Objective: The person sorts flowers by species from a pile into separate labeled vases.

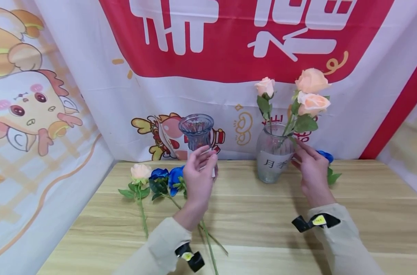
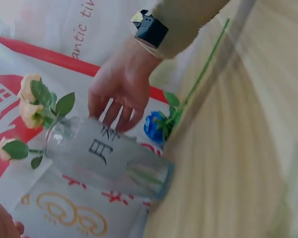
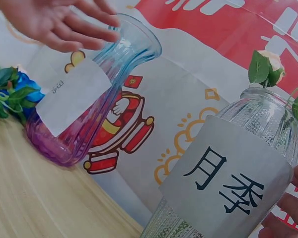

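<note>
The clear vase [image 1: 273, 156] stands upright on the tabletop [image 1: 263, 225], with three peach roses [image 1: 311, 81] rising from its mouth: one leans left, two lean right. The right hand [image 1: 313, 168] is at its right side, fingers loosely extended and not wrapped around it; whether they touch the glass, I cannot tell. The left hand [image 1: 199, 173] is spread in front of the tinted vase [image 1: 196, 128], blue at the top and purple below, apparently gripping nothing. Loose on the tabletop lie a peach rose [image 1: 140, 172] and two blue roses [image 1: 176, 179] on the left, plus another blue rose [image 1: 326, 156] behind the right hand.

Both vases look like glass, so expect them to be rigid, fairly heavy, smooth and breakable; a full grip around the body, below the rim, should be safest. The roses are probably artificial and light, with springy stems best pinched below the leaves.
</note>
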Motion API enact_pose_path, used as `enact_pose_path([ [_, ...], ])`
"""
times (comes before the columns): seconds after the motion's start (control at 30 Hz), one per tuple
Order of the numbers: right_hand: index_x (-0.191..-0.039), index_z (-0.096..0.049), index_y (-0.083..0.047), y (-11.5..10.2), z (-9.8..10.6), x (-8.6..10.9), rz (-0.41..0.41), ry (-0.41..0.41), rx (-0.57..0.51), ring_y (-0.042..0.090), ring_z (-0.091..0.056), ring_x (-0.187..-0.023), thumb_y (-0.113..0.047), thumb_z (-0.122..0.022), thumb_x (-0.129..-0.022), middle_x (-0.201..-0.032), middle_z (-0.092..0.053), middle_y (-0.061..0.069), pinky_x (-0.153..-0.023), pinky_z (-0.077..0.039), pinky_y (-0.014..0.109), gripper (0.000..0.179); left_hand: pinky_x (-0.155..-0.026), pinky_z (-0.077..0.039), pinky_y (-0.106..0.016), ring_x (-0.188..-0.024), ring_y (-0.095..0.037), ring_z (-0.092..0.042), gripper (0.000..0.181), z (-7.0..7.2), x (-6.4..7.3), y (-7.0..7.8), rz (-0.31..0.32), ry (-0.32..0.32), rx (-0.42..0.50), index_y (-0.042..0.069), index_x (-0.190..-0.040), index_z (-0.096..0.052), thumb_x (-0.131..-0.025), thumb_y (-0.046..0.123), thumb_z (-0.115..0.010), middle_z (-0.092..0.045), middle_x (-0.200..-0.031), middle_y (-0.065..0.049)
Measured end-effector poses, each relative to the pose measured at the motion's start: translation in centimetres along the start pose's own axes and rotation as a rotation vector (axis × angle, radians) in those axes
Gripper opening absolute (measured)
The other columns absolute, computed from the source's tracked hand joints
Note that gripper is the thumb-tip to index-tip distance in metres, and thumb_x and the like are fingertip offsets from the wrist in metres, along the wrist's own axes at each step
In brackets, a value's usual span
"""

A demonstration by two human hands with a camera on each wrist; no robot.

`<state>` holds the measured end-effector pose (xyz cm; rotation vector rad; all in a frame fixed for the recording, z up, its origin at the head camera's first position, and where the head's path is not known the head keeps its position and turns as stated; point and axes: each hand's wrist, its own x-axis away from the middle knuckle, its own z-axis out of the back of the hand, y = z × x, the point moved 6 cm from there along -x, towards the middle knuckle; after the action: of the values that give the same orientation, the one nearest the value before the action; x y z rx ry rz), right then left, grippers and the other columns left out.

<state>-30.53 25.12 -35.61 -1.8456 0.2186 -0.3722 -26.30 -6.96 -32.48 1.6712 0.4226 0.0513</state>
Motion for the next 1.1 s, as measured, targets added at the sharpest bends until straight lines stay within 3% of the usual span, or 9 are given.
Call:
enact_pose_path([
  [0.13,-0.152,-0.058,-0.026,0.1,0.1,-0.1,-0.002,-0.005,0.003,0.006,-0.061,-0.119,-0.027,-0.059,-0.110,-0.159,-0.051,-0.005,-0.097,-0.054,0.023,0.042,-0.091,-0.058,-0.017,-0.112,-0.019,-0.070,0.039,3.1,0.3,-0.7,0.021,-0.003,-0.052,0.014,-0.138,-0.065,-0.101,0.014,-0.073,-0.077,-0.128,-0.009],
  [0.37,-0.150,-0.060,-0.025,0.0,0.3,0.0,0.016,0.003,-0.021,0.007,-0.063,-0.117,-0.025,-0.061,-0.109,-0.151,-0.056,-0.006,-0.090,-0.058,0.020,0.042,-0.095,-0.057,-0.015,-0.114,-0.014,-0.068,0.042,8.5,0.6,-1.4,0.074,0.038,-0.151,0.018,-0.139,-0.064,-0.099,0.015,-0.075,-0.077,-0.128,-0.004],
  [0.47,-0.150,-0.061,-0.024,-0.1,0.4,0.1,0.022,0.013,-0.030,0.007,-0.063,-0.116,-0.024,-0.062,-0.108,-0.150,-0.057,-0.006,-0.088,-0.059,0.020,0.041,-0.096,-0.057,-0.015,-0.111,-0.010,-0.070,0.044,10.9,0.7,-1.4,0.107,0.069,-0.155,0.017,-0.140,-0.062,-0.098,0.014,-0.077,-0.078,-0.124,0.002],
  [0.67,-0.151,-0.058,-0.027,-0.2,0.5,0.2,-0.020,0.012,-0.004,0.010,-0.059,-0.126,-0.030,-0.063,-0.108,-0.164,-0.048,-0.004,-0.100,-0.054,0.024,0.043,-0.095,-0.056,-0.012,-0.109,-0.002,-0.069,0.049,16.4,0.7,-2.1,0.198,0.169,-0.205,0.021,-0.144,-0.058,-0.098,0.015,-0.076,-0.077,-0.120,0.013],
  [0.77,-0.151,-0.058,-0.027,-0.2,0.4,0.1,-0.016,0.003,-0.011,0.010,-0.059,-0.125,-0.030,-0.064,-0.107,-0.164,-0.047,-0.004,-0.096,-0.056,0.023,0.044,-0.094,-0.054,-0.009,-0.108,0.001,-0.068,0.050,18.7,1.0,-2.5,0.234,0.221,-0.212,0.021,-0.144,-0.057,-0.098,0.016,-0.077,-0.076,-0.117,0.018],
  [0.97,-0.152,-0.056,-0.027,0.0,0.2,0.0,-0.017,-0.006,-0.019,0.008,-0.060,-0.122,-0.027,-0.061,-0.109,-0.166,-0.046,-0.002,-0.088,-0.058,0.018,0.044,-0.089,-0.056,-0.010,-0.101,0.006,-0.067,0.056,21.7,1.8,-4.1,0.298,0.271,-0.221,0.022,-0.146,-0.054,-0.096,0.015,-0.079,-0.071,-0.109,0.026],
  [1.1,-0.153,-0.056,-0.027,0.1,0.0,0.0,-0.019,-0.003,-0.006,0.008,-0.060,-0.122,-0.028,-0.061,-0.109,-0.168,-0.045,-0.002,-0.090,-0.057,0.019,0.045,-0.087,-0.057,-0.010,-0.098,0.009,-0.066,0.067,22.6,2.1,-5.2,0.331,0.271,-0.254,0.015,-0.153,-0.048,-0.094,0.013,-0.079,-0.070,-0.117,0.020],
])
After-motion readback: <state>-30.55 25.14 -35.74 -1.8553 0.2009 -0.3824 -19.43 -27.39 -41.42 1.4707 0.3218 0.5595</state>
